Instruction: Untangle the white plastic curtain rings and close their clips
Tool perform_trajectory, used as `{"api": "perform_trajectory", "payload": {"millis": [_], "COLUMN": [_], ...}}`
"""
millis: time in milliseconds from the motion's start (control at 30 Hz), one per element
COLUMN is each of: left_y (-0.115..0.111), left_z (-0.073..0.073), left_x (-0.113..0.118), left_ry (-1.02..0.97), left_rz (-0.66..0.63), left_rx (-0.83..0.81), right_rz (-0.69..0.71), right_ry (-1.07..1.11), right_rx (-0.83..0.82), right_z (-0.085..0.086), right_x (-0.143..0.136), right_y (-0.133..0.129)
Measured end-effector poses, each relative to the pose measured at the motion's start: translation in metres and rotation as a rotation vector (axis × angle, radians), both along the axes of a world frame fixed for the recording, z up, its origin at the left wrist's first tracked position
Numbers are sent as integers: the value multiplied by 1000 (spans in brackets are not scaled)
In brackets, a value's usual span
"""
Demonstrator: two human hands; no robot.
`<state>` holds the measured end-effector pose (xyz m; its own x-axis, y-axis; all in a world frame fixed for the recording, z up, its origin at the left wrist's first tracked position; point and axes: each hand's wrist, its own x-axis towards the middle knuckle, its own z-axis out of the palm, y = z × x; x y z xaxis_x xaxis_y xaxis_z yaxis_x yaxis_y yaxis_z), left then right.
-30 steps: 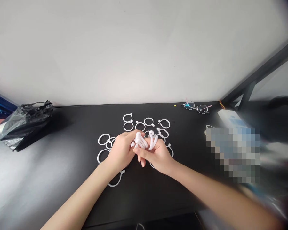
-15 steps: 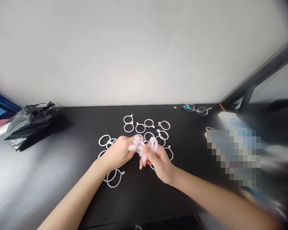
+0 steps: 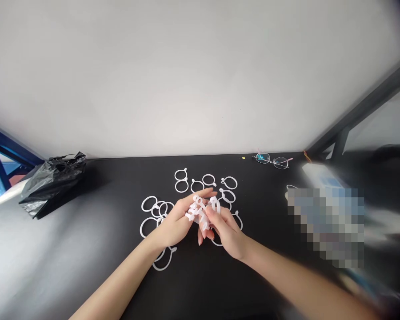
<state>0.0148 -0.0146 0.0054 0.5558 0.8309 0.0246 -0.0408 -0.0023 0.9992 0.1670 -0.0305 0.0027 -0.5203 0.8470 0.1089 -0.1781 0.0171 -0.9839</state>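
Note:
Several small white plastic clips [image 3: 200, 210] are bunched between my two hands above the middle of the black table. My left hand [image 3: 183, 218] cups the bunch from the left, its fingers reaching behind it. From the right, my right hand [image 3: 225, 226] pinches some of the clips between thumb and fingers. Around and beneath both hands lie several white rings [image 3: 149, 204] with small knobs, some overlapping. Two more rings [image 3: 181, 186] lie behind my left hand, touching each other. My hands cover part of the ring group.
A crumpled black plastic bag [image 3: 53, 182] sits at the left of the black table [image 3: 120, 182]. Round eyeglasses [image 3: 280, 163] lie near the wall at the back right. A white and blue package [image 3: 325, 178], partly pixelated, is on the right.
The view has tilted a little, so the table items appear lower. My left hand has opened its fingers out behind the clips, which now show more clearly. My right hand keeps its pinch.

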Motion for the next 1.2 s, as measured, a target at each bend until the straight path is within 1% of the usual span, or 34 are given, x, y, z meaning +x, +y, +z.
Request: {"api": "perform_trajectory", "payload": {"millis": [67,167,233,333,433,533,567,633,767,833,967,1000,1067,1133,1200], "left_y": [-2,-2,0,5,8,9,9,9,9,8,7,7,8,8,7], "left_z": [1,1,0,-2,-3,-2,-2,-1,1,1,1,1,0,-1,-1], "left_x": [4,5,2,-5,-9,-10,-10,-9,-7,-6,-4,-4,-4,-5,-7], "left_ry": [-67,-105,-77,-25,-56,-110,-118,-130,-157,-123,-82,-81,-30,94,223], "left_rz": [-32,0,-8,-55,-63,-82,-69,-3,189,273,382,390,351,294,270], "left_rx": [-130,-208,-218,-181,-160,-193,-208,-217,-152,-106,9,32,58,93,173], "right_rz": [26,62,77,107,132,121,113,102,95,88,26,-1,-39,-55,-65], "right_ry": [14,7,-5,-5,7,22,26,20,0,-21,-23,-13,-3,-7,-25], "right_rx": [-21,-37,-44,-101,-142,-137,-136,-132,-150,-174,-140,-118,-75,-45,-10], "right_z": [0,0,1,3,6,7,6,4,-2,-4,-7,-8,-10,-11,-10], "right_x": [0,0,0,1,3,5,5,4,1,-1,-2,-2,-3,-3,-3], "right_y": [0,0,0,1,3,5,6,7,10,11,11,10,8,6,5]}}
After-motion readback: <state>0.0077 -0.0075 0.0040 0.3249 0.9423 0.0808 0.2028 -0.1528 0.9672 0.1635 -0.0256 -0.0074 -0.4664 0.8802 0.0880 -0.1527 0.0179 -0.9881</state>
